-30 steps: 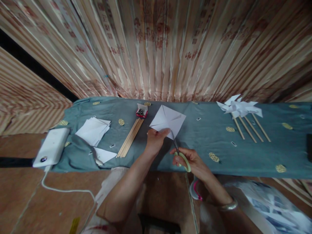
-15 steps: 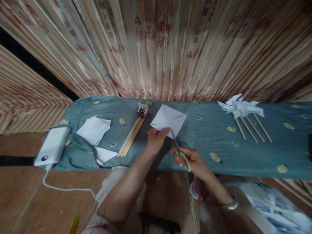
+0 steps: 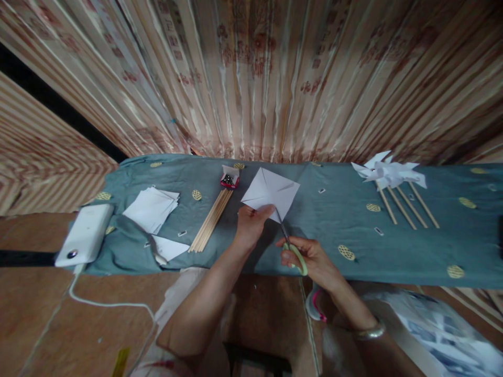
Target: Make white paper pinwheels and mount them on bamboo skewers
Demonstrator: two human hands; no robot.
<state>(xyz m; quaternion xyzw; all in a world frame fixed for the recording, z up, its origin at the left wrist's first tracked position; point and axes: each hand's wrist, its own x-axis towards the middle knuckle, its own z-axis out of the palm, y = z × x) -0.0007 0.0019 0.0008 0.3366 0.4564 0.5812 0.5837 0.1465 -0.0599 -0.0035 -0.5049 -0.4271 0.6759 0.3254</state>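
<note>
My left hand [image 3: 251, 224] pinches the lower left part of a square sheet of white paper [image 3: 271, 189], thumb on top. Slits run into the sheet from its corners toward the middle. In my right hand [image 3: 308, 257] are green-handled scissors [image 3: 299, 261], with fingers through the loops. Their blades reach the lower corner of the paper, close to my left thumb; how far apart the blades are is hard to make out. Left of the paper stands a small red box [image 3: 229, 178] of shiny pins, and below it lies a row of wooden sticks [image 3: 210, 222].
A stack of white paper sheets [image 3: 152, 208] and a folded white piece [image 3: 170, 248] lie on the left of the green cloth [image 3: 267, 262]. At the left end sits a white device [image 3: 84, 235] with a cable. Paper pinwheels [image 3: 393, 174] on sticks lie at the right.
The paper has shifted very slightly to the left. Both hands and the scissors are almost where they were.
</note>
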